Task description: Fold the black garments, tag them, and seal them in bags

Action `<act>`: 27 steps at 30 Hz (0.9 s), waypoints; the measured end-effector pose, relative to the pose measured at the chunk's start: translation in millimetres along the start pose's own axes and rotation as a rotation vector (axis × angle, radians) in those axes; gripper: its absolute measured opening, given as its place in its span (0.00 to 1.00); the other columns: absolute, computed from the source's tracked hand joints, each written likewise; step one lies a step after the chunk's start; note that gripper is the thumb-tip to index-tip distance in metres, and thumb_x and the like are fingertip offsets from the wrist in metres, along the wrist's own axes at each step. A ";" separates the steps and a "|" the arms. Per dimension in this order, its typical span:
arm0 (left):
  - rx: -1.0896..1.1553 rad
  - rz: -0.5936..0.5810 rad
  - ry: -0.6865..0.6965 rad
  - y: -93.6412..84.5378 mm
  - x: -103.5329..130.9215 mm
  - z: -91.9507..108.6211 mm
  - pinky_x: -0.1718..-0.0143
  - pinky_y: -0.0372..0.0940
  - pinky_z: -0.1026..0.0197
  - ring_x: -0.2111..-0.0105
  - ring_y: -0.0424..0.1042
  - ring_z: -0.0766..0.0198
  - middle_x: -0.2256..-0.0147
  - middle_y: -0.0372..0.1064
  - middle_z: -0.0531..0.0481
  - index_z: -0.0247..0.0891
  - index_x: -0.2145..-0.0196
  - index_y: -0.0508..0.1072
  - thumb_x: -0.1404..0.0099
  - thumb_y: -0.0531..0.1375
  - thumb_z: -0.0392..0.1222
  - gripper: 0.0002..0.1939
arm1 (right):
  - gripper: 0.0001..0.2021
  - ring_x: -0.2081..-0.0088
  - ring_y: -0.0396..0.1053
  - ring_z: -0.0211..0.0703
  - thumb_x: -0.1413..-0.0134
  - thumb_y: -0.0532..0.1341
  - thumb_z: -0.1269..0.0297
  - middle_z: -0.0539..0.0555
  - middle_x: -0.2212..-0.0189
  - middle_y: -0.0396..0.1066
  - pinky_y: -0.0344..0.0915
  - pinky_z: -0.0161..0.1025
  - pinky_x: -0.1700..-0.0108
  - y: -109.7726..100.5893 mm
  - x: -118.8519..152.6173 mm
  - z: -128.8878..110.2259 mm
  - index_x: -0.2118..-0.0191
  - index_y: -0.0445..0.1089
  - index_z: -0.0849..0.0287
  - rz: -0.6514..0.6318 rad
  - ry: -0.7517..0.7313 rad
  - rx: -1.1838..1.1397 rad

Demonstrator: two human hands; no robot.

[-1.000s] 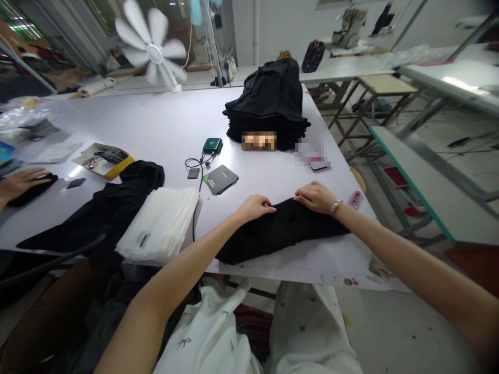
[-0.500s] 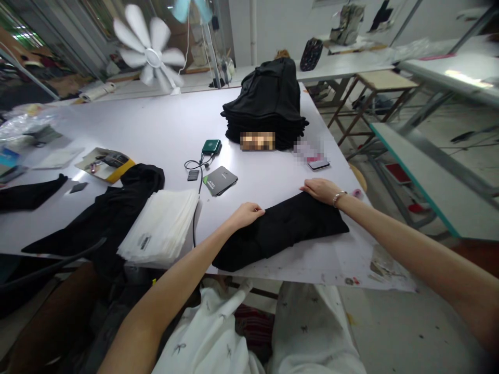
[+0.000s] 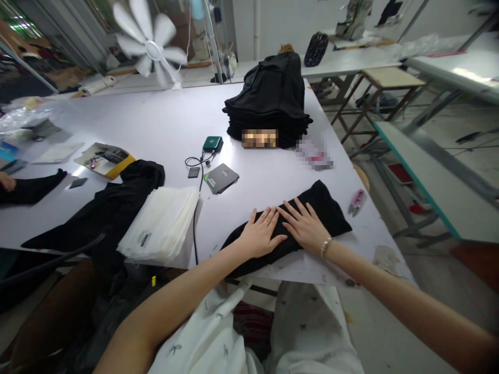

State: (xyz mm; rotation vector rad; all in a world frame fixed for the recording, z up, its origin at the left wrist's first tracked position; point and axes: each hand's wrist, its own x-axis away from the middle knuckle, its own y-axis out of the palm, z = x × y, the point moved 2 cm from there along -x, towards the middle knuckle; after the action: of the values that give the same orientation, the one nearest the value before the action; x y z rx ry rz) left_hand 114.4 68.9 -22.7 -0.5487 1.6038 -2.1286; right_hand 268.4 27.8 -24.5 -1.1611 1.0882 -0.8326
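A folded black garment (image 3: 325,208) lies at the front edge of the white table (image 3: 163,122). My left hand (image 3: 262,234) rests flat on its middle, fingers spread, a ring on one finger. Beside it, almost touching at the fingertips, my right hand (image 3: 306,226) also lies spread on the cloth, with a bracelet at the wrist. Pink thread snips (image 3: 356,201) lie to the right of the garment. Farther back stands a tall stack of black garments (image 3: 268,98).
Left of me are a pile of white plastic bags (image 3: 161,221) and another black garment (image 3: 97,213). A dark card (image 3: 223,178), a green device (image 3: 212,144) with a cable and a white fan (image 3: 153,50) stand farther back. Another person's hand (image 3: 7,182) shows at far left.
Both hands have left the garment's far edge and moved onto its middle, opening flat. The snips are now uncovered. Another person's hand has come into view at the far left.
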 end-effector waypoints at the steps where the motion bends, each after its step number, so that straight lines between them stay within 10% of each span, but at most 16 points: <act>1: -0.005 -0.001 -0.006 3.5 0.9 -1.0 0.42 0.32 0.43 0.39 0.36 0.57 0.39 0.38 0.43 0.33 0.40 0.44 0.37 0.36 0.58 0.34 | 0.21 0.41 0.43 0.55 0.42 0.47 0.57 0.52 0.42 0.51 0.47 0.57 0.47 7.1 4.7 0.4 0.42 0.51 0.47 -0.020 0.006 0.010; 8: 0.077 0.022 -0.074 2.1 1.5 -0.7 0.42 0.37 0.46 0.40 0.39 0.55 0.40 0.41 0.40 0.30 0.42 0.49 0.37 0.38 0.60 0.35 | 0.23 0.42 0.42 0.64 0.44 0.45 0.49 0.58 0.41 0.49 0.46 0.68 0.52 31.8 -11.6 64.2 0.43 0.53 0.45 -0.042 0.210 0.087; 14: 0.308 0.139 -0.332 -17.9 1.1 -40.6 0.54 0.59 0.58 0.56 0.64 0.58 0.60 0.68 0.44 0.34 0.57 0.66 0.41 0.54 0.48 0.18 | 0.21 0.41 0.42 0.57 0.42 0.45 0.51 0.54 0.42 0.52 0.45 0.63 0.49 36.9 -41.6 76.4 0.44 0.53 0.44 -0.088 0.055 0.004; 22: 0.538 0.049 -0.411 -20.7 4.8 -65.8 0.68 0.61 0.64 0.69 0.68 0.63 0.71 0.70 0.50 0.36 0.70 0.72 0.46 0.58 0.47 0.11 | 0.23 0.61 0.63 0.54 0.46 0.50 0.53 0.63 0.64 0.69 0.57 0.50 0.58 31.1 -53.8 125.6 0.53 0.64 0.67 0.193 0.387 -0.130; 27: 0.549 0.019 -0.384 -23.0 5.2 -59.5 0.67 0.61 0.63 0.68 0.68 0.63 0.69 0.71 0.50 0.37 0.64 0.70 0.45 0.57 0.48 0.14 | 0.13 0.66 0.62 0.52 0.47 0.51 0.58 0.59 0.71 0.67 0.58 0.47 0.61 32.8 -60.7 128.0 0.66 0.67 0.61 0.261 0.337 -0.115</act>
State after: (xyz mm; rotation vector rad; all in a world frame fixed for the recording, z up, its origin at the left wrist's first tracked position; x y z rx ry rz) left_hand 75.6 119.4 -15.6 -0.6914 0.7724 -2.1561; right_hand 372.5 128.4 -37.7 -0.9648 1.5470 -0.7838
